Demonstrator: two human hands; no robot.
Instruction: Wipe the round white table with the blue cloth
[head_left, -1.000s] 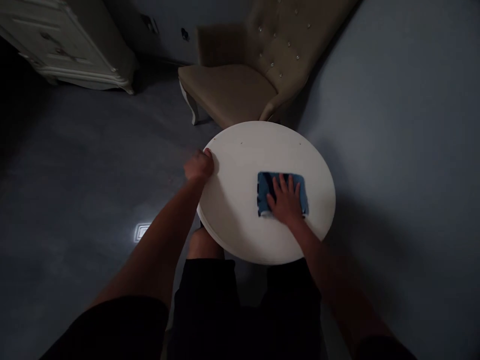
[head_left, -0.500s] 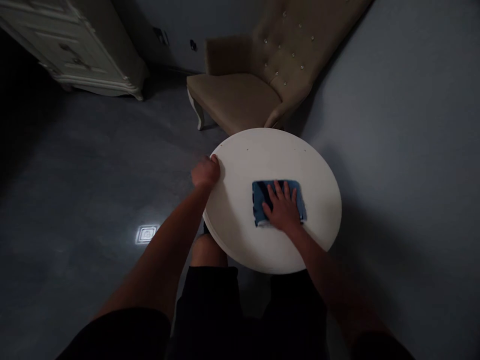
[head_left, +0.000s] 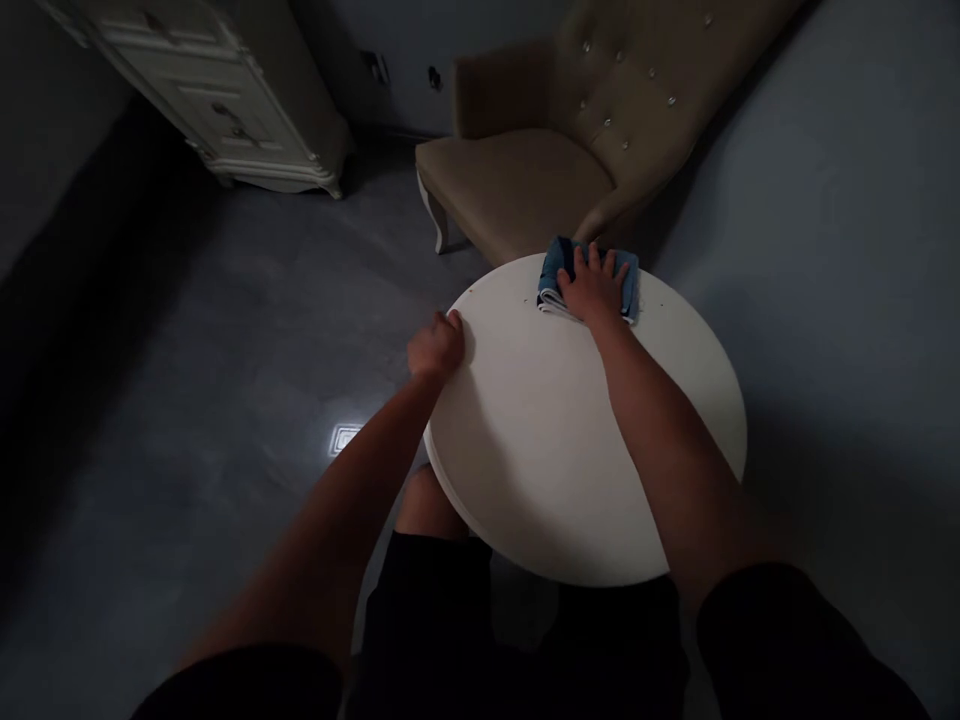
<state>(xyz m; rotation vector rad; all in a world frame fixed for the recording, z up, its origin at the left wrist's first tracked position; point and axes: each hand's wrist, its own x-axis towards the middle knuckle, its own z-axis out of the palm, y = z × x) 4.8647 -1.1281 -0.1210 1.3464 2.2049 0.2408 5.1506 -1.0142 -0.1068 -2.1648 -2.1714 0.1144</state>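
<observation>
A round white table (head_left: 555, 430) stands in front of my legs. My left hand (head_left: 436, 346) is closed around its left edge, with the fingertips partly hidden. On the far part of the tabletop lies a folded blue cloth (head_left: 553, 270) with dark patches and a white edge. My right hand (head_left: 595, 290) rests flat on that cloth, its fingers spread and pressing down. The cloth reaches the table's far rim, and its near left corner is folded up a little. A few small dark specks lie on the tabletop left and right of the cloth.
A tan tufted armchair (head_left: 517, 185) stands just beyond the table's far edge. Further left is a pale carved cabinet (head_left: 247, 110) against the wall. A grey wall (head_left: 862, 250) runs along the right, and grey floor (head_left: 247, 300) lies to the left.
My right hand has slid the cloth from the middle of the tabletop to its far edge. My left hand stays on the rim. The view has shifted slightly left.
</observation>
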